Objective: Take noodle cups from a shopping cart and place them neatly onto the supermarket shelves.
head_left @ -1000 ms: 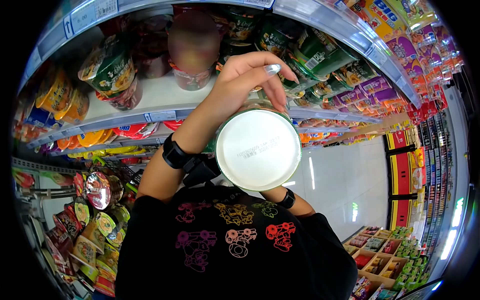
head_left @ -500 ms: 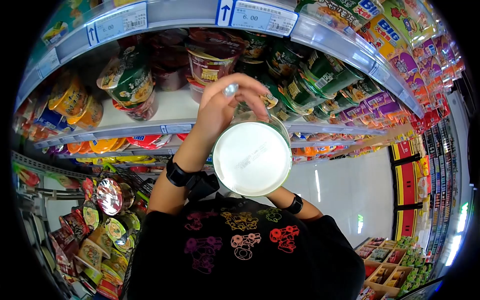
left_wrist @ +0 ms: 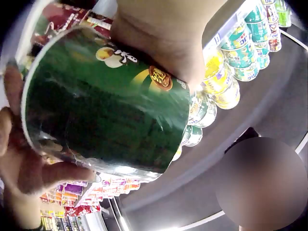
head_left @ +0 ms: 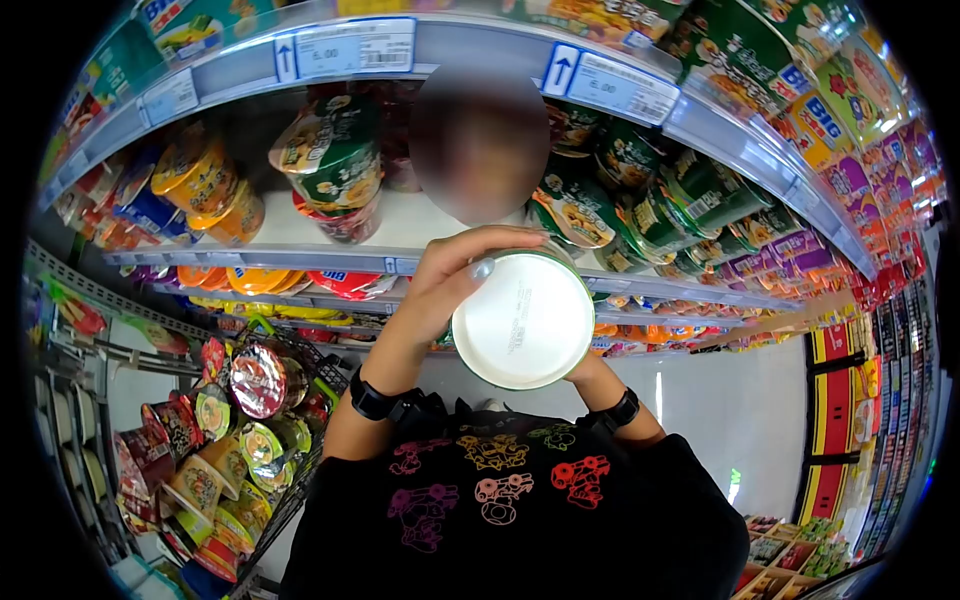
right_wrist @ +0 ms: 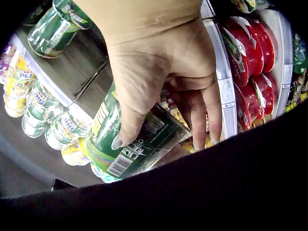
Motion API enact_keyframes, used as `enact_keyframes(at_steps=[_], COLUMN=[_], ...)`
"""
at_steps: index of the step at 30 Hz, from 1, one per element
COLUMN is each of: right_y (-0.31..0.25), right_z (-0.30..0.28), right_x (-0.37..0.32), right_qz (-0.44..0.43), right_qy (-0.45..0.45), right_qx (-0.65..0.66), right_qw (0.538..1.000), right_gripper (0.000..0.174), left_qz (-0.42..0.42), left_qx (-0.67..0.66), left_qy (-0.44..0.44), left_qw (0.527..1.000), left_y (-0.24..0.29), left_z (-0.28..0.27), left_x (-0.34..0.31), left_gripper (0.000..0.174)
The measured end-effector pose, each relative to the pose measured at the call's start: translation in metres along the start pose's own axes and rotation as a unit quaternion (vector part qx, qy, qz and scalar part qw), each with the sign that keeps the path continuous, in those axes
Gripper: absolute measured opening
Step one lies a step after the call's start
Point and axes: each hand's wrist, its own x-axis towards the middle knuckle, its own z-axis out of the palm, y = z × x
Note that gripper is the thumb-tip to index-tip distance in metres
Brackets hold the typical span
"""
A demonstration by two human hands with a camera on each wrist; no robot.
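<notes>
Cup (head_left: 522, 318), base twd head cam: we hold it in both grips, left hand (head_left: 450, 280) at rim, right hand (right_wrist: 163, 72) round wall, off shelf (head_left: 330, 260). Vs 1 s ago: farther from cam.

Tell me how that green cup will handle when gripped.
Probably light: the cup, tipped on its side, sits in the left hand and right hand. Its glossy wrap may slip. Laid down, it would likely roll.
</notes>
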Motion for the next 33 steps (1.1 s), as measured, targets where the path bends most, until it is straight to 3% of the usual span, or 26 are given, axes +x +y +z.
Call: enact_keyframes(at_steps=[2, 5, 11, 12, 15, 16, 18, 19, 20, 21, 24, 26, 27, 33], right_y=[0.005, 0.011, 0.013, 0.013, 0.020, 0.025, 0.023, 0.020, 0.019, 0.001, 0.012, 0.021, 0.027, 0.060], right_z=[0.003, 0.007, 0.018, 0.021, 0.020, 0.024, 0.047, 0.061, 0.069, 0.089, 0.110, 0.125, 0.131, 0.142], right_x=[0.008, 0.021, 0.052, 0.058, 0.076, 0.086, 0.109, 0.120, 0.131, 0.141, 0.167, 0.183, 0.193, 0.261], right_qz=[0.013, 0.036, 0.059, 0.065, 0.057, 0.063, -0.008, -0.044, -0.069, -0.049, -0.100, -0.104, -0.123, -0.242], right_qy=[-0.017, -0.041, -0.054, -0.036, -0.035, 0.005, 0.002, 0.004, 0.024, -0.037, -0.082, -0.132, -0.141, -0.127], right_qx=[0.002, 0.014, 0.030, 0.037, 0.082, 0.076, 0.066, 0.061, -0.010, -0.075, -0.137, -0.115, -0.172, -0.418], right_qw=[1.000, 0.998, 0.996, 0.997, 0.994, 0.995, 0.998, 0.997, 0.997, 0.995, 0.982, 0.979, 0.967, 0.866], right_gripper=[0.064, 0.063, 0.062, 0.065, 0.066, 0.068, 0.070, 0.071, 0.082, 0.088, 0.100, 0.103, 0.107, 0.134], left_qz=[0.029, 0.001, 0.047, 0.008, -0.018, -0.018, -0.066, -0.090, -0.139, -0.145, -0.148, -0.188, -0.188, -0.225], left_qx=[-0.001, 0.045, 0.188, 0.213, 0.251, 0.247, 0.262, 0.268, 0.260, 0.219, 0.117, 0.140, 0.151, 0.386], left_qy=[-0.006, 0.013, -0.001, -0.021, 0.022, 0.014, 0.065, 0.089, 0.062, 0.087, 0.136, 0.192, 0.222, 0.290], left_qw=[1.000, 0.999, 0.981, 0.977, 0.968, 0.969, 0.961, 0.955, 0.954, 0.961, 0.973, 0.953, 0.945, 0.846], left_y=[0.005, 0.010, 0.037, 0.046, 0.064, 0.063, 0.067, 0.070, 0.073, 0.075, 0.079, 0.079, 0.077, 0.046], left_z=[-0.011, -0.030, -0.056, -0.062, -0.069, -0.082, -0.089, -0.093, -0.104, -0.107, -0.119, -0.132, -0.138, -0.187], left_x=[-0.005, -0.018, -0.043, -0.051, -0.076, -0.089, -0.114, -0.125, -0.135, -0.143, -0.165, -0.182, -0.185, -0.191], left_gripper=[0.054, 0.054, 0.070, 0.078, 0.078, 0.071, 0.073, 0.078, 0.106, 0.112, 0.133, 0.130, 0.129, 0.074])
